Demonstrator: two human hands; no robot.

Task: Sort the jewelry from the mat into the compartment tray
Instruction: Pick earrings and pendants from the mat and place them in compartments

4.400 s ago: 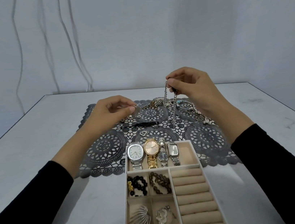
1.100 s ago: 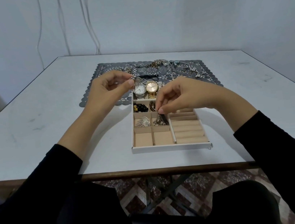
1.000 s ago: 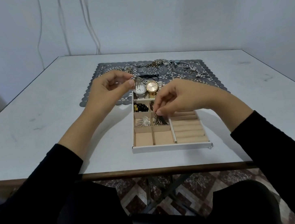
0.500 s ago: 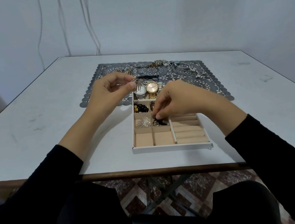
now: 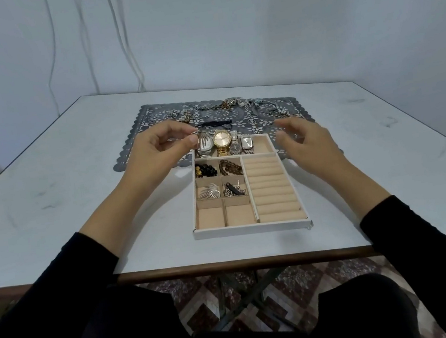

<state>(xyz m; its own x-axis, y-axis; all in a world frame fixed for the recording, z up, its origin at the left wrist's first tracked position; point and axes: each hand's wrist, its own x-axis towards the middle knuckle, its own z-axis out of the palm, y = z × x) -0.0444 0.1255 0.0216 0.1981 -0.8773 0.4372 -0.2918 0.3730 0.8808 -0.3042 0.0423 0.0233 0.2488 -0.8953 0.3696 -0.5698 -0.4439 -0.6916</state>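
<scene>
A white compartment tray [image 5: 251,227] with beige lining lies on the table in front of a grey lace mat [image 5: 151,116]. Its far slot holds several watches [image 5: 223,139]. Small cells hold black beads [image 5: 205,169], brown beads [image 5: 230,167], a silver fan-shaped earring [image 5: 210,194] and a chain piece [image 5: 233,190]. My left hand [image 5: 160,151] pinches a matching silver fan earring [image 5: 203,140] above the tray's far left corner. My right hand [image 5: 305,140] hovers with relaxed fingers, holding nothing, over the tray's right edge. Loose jewelry [image 5: 231,103] lies along the mat's far side.
A black hair clip [image 5: 214,124] lies on the mat just beyond the watches. The tray's ring rolls [image 5: 271,187] and the two nearest cells [image 5: 225,216] hold nothing. The table's wooden front edge [image 5: 229,265] runs close to me; walls stand behind.
My right hand has let go of the chain piece in the middle right cell and lifted away to the right. My left hand has kept holding the silver earring.
</scene>
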